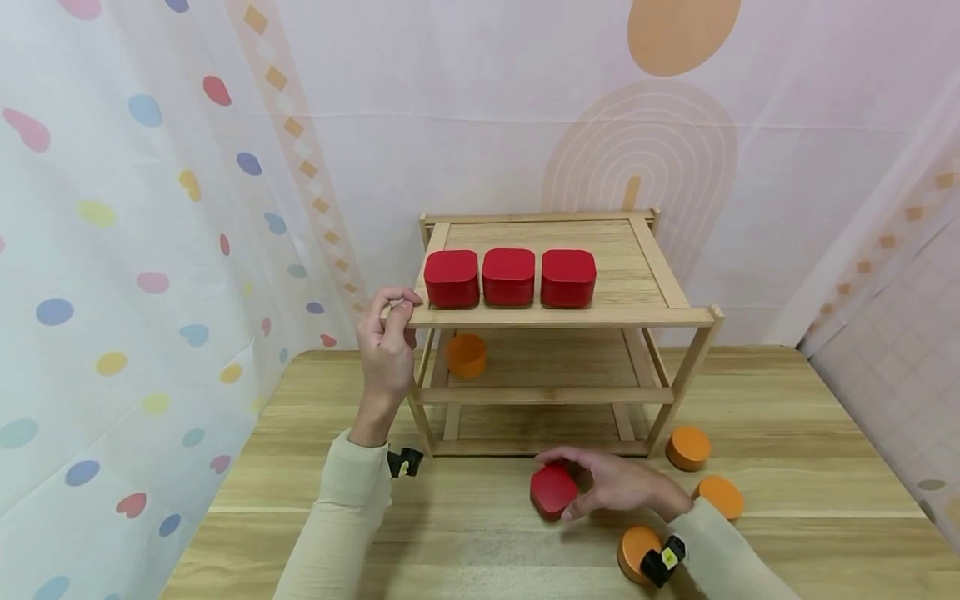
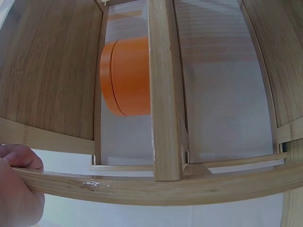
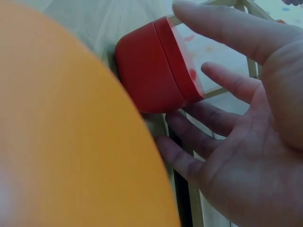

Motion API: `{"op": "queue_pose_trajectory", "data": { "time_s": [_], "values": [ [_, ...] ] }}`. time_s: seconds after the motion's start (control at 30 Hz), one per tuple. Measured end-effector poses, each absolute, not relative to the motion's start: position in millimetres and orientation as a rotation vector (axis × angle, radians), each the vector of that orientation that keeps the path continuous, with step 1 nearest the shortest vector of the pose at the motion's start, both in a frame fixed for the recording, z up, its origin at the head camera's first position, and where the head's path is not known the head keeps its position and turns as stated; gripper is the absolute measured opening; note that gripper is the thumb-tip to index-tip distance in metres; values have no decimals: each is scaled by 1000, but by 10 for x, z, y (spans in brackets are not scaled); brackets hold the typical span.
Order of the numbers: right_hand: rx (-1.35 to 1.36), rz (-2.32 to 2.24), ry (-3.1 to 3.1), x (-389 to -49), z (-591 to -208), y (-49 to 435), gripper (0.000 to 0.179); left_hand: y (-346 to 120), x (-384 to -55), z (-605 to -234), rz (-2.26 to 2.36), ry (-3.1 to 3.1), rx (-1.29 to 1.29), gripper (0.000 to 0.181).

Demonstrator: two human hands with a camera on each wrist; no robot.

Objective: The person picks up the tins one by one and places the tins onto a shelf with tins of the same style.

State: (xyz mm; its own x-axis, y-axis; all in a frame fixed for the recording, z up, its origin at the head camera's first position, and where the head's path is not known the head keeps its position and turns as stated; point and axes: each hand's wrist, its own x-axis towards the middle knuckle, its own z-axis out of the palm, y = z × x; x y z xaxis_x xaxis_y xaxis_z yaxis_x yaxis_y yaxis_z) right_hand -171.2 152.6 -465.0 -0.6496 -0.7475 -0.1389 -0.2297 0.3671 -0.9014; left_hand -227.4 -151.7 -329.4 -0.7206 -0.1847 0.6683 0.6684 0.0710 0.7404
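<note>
My left hand (image 1: 388, 337) grips the front left top corner of a wooden shelf rack (image 1: 555, 317); in the left wrist view its curled fingers (image 2: 21, 156) wrap the end of the rail. On the rack's top board three red square tins with rounded corners stand in a row, the left one (image 1: 452, 279) close to that hand. My right hand (image 1: 618, 483) reaches around a fourth-like red tin (image 1: 554, 492) on the table before the rack. Seen from the right wrist, its fingers are spread beside the red tin (image 3: 151, 68); whether a fingertip touches it I cannot tell.
An orange round tin (image 1: 467, 356) stands on the rack's middle shelf, at the left. Several orange tins lie right of the rack: one (image 1: 688, 447) by its leg, another (image 1: 721, 497) behind the right forearm, one (image 1: 637, 550) beside the right wrist. A patterned curtain (image 1: 480, 150) hangs behind.
</note>
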Motion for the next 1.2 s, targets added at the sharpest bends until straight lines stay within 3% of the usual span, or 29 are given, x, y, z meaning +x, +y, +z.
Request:
{"op": "queue_pose_trajectory", "data": {
  "time_s": [0.67, 1.2],
  "values": [
    [-825, -1173, 2102, -1772, -4670, 1473, 77, -1524, -2275, -3292, -1705, -1724, -486, 23],
    [-779, -1175, 2096, -1790, -4672, 1462, 60, -1523, -2283, -3297, -1710, -1718, -494, 23]
  ]
}}
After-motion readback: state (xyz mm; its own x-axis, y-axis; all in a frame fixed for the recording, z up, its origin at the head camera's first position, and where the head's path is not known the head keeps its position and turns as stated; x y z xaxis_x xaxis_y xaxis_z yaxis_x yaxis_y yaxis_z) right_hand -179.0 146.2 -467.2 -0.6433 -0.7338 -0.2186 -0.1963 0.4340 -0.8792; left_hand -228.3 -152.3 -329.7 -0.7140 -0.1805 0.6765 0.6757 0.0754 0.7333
